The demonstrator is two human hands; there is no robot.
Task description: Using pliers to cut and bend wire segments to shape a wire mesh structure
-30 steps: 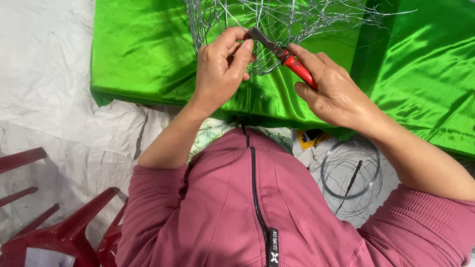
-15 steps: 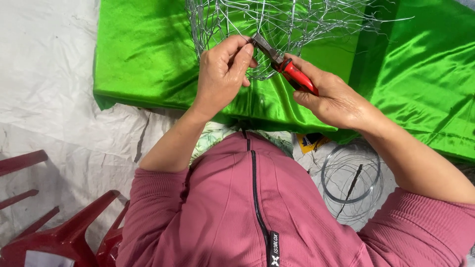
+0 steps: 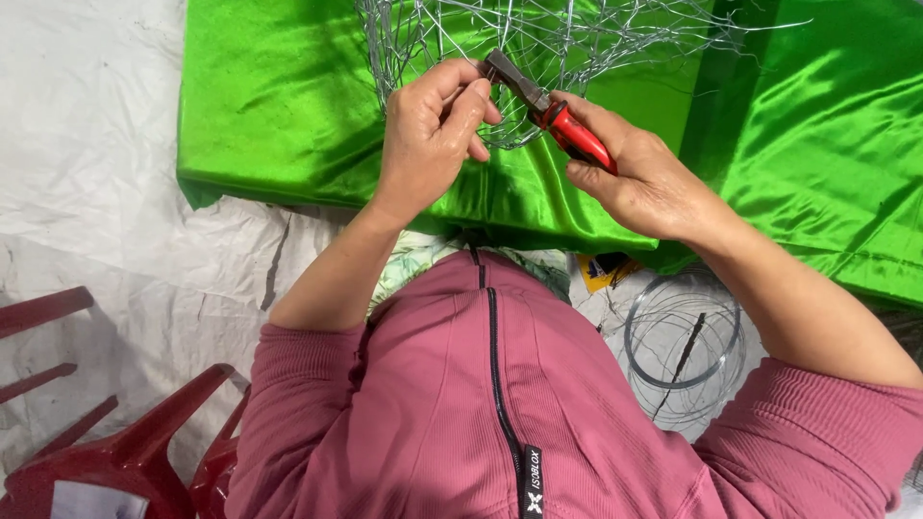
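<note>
Right hand: the right hand (image 3: 644, 183) is wrapped around the red handles of the pliers (image 3: 548, 106), fingers closed on them, thumb along the top.
Left hand: the left hand (image 3: 433, 135) is pressed together, thumb and fingertips pinching a strand at the lower rim of the wire mesh (image 3: 538, 38), just beside the plier nose.
Pliers, place: they sit between the two hands, over the green cloth (image 3: 279, 106), nose at the bottom edge of the mesh.
Pliers, axis: the long axis runs on a slant, handles low and to the person's right, dark nose pointing up and to the left, away from the body and toward the left fingertips.
Jaws: whether they bite a strand or only touch it I cannot tell; the mesh hides the tip.
Mesh: a tangled silver cage with loose cut ends sticking out, one long strand reaching off to the right.
Risk, fingers: the nose points straight at the pinching fingertips, so a slip off the strand could nip or jab them.
Risk, wire ends: springy cut ends could flick back and scratch a hand or snag the cloth.
Risk, grip: the pinch is small; a hard twist could pull the strand free.
Nearby: a wire coil (image 3: 683, 341) lies on the white floor sheet (image 3: 87, 192) by the right elbow, red chairs (image 3: 106, 461) at lower left.
</note>
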